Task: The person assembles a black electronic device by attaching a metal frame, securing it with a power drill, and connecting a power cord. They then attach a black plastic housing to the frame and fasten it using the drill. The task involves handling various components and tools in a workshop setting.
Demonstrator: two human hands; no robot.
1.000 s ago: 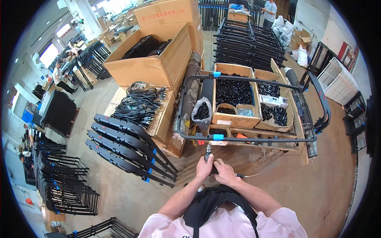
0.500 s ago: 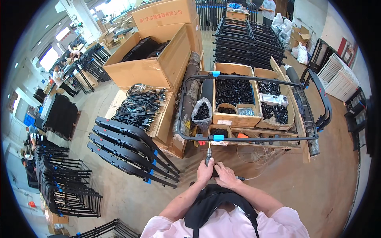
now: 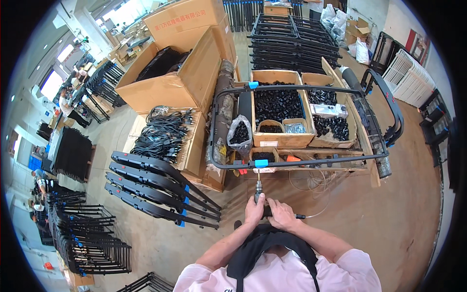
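Observation:
My left hand [image 3: 254,209] is wrapped round the body of a drill-like power tool [image 3: 258,189] with a metal chuck. My right hand [image 3: 282,214] is closed over its rear part beside the left, and a thin hose runs off to the right. Pointing away from me, the long bit reaches the near bar of a black metal frame [image 3: 316,161], at a blue wrap [image 3: 261,163]. Whether the tip touches the bar I cannot tell. The frame lies across boxes and a wooden rack, and its curved end [image 3: 389,104] stands up at the right.
Under the frame are a carton of black plastic parts [image 3: 277,104], a smaller carton [image 3: 340,131] and a plastic bag of parts [image 3: 240,134]. Black cables [image 3: 160,136] lie on a left-hand carton. Stacked curved frames [image 3: 155,190] stand left of me. A loose hose [image 3: 311,182] coils below the rack.
The bit has shifted right along the near bar, from left of the blue wrap to in line with it. My view has turned slightly. Both hands keep hold of the tool.

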